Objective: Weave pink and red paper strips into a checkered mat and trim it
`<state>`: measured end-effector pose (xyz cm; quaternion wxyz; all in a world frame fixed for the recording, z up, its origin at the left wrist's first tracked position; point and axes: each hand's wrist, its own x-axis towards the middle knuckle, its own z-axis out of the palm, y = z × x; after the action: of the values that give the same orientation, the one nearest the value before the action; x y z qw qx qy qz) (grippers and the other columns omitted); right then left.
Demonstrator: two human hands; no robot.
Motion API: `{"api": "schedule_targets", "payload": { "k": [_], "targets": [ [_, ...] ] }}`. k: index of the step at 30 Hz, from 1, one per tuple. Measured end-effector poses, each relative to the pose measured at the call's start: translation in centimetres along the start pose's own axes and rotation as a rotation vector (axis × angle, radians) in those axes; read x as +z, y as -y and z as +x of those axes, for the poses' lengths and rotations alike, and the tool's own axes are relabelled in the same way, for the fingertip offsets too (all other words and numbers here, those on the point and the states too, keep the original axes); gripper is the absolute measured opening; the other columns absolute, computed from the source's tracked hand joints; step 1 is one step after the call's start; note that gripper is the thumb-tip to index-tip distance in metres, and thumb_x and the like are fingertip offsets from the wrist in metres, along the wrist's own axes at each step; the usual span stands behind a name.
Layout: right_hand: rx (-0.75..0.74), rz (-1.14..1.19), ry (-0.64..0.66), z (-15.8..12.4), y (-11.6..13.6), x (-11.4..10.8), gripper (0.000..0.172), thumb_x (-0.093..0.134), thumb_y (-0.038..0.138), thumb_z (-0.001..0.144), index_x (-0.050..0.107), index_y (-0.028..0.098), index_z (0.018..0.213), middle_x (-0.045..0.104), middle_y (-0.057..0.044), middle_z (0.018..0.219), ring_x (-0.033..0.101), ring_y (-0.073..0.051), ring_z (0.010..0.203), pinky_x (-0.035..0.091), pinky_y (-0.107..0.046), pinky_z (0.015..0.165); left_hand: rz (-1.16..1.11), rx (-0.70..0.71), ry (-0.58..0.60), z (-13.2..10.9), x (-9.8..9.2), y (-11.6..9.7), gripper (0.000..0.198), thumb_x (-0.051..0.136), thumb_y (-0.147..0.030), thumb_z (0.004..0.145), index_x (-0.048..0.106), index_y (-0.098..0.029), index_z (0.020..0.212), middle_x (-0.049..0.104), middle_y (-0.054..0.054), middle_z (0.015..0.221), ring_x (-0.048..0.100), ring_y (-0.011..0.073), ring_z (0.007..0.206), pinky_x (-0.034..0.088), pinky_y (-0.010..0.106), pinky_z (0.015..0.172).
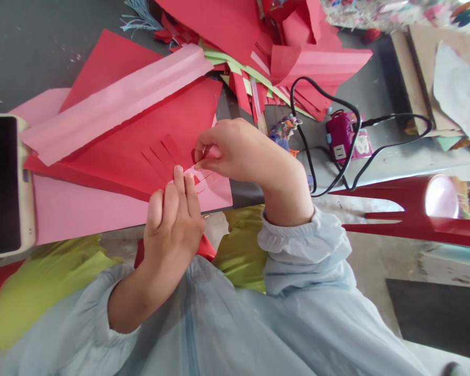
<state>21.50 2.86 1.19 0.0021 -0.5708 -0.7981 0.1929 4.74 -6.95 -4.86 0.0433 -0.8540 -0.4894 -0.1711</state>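
A red sheet of paper [135, 141] with several narrow parallel slits lies over a pink sheet [90, 209] at the table's near edge. My left hand [176, 209] rests on the lower edge of the red paper, its fingers stretched out and pressing it down. Just to the right, my right hand [238, 154] is closed in a pinch over thin pink and red paper strips [206, 180] beside the slits. It seems to hold a paper strip at its fingertips, which are partly hidden.
A folded pink strip [121, 102] lies across the red paper. At the left is a phone [2, 185]. Red and green paper scraps [254, 73] are piled behind. A purple power adapter [343, 134] with a looped black cable [311, 162] and cardboard [421, 78] sit at the right.
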Motion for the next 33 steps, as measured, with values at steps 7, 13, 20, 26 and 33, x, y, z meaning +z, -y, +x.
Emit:
{"api": "schedule_targets", "payload": {
  "k": [7,13,20,26,33],
  "targets": [
    [-0.009,0.004,0.002,0.0,-0.1,-0.2,0.003,0.069,0.019,0.085,0.071,0.019,0.084,0.071,-0.003,0.080,0.069,-0.021,0.086,0.049,-0.035,0.080,-0.120,-0.008,0.049,-0.2,0.5,0.1,0.063,0.046,-0.014,0.090,0.038,0.000,0.151,0.043,0.026,0.152,0.064,0.0329,0.122,0.046,0.046,0.106],
    [0.008,0.005,0.002,-0.1,-0.2,0.1,0.005,0.068,0.021,0.086,0.072,0.019,0.088,0.071,-0.005,0.085,0.068,-0.023,0.091,0.048,-0.037,0.085,0.036,0.055,-0.027,0.0,0.4,0.0,0.057,0.045,-0.012,0.091,0.043,0.002,0.146,0.054,0.027,0.143,0.067,0.0319,0.116,0.049,0.045,0.100],
    [0.002,0.015,-0.001,-0.1,-0.2,0.2,0.005,0.068,0.019,0.085,0.072,0.019,0.087,0.074,-0.005,0.087,0.069,-0.023,0.090,0.048,-0.036,0.083,-0.067,-0.018,-0.015,-0.1,0.2,-0.4,0.060,0.044,-0.009,0.090,0.040,-0.002,0.150,0.055,0.021,0.146,0.065,0.0303,0.121,0.046,0.044,0.104],
    [-0.015,0.014,-0.022,-0.1,-0.4,0.3,0.004,0.068,0.020,0.085,0.072,0.020,0.086,0.074,-0.004,0.085,0.068,-0.022,0.087,0.048,-0.035,0.079,-0.028,0.037,-0.009,0.1,-0.2,-0.3,0.055,0.045,-0.012,0.089,0.046,0.006,0.142,0.057,0.027,0.142,0.066,0.0334,0.118,0.048,0.044,0.102],
    [0.008,-0.009,-0.002,-0.1,-0.2,0.1,0.008,0.066,0.021,0.087,0.072,0.019,0.091,0.073,-0.006,0.086,0.067,-0.023,0.090,0.047,-0.036,0.079,-0.301,0.078,-0.050,1.4,-2.4,2.4,0.060,0.045,-0.007,0.079,0.041,-0.002,0.139,0.064,0.026,0.130,0.069,0.0306,0.110,0.054,0.044,0.089]
  ]
}}
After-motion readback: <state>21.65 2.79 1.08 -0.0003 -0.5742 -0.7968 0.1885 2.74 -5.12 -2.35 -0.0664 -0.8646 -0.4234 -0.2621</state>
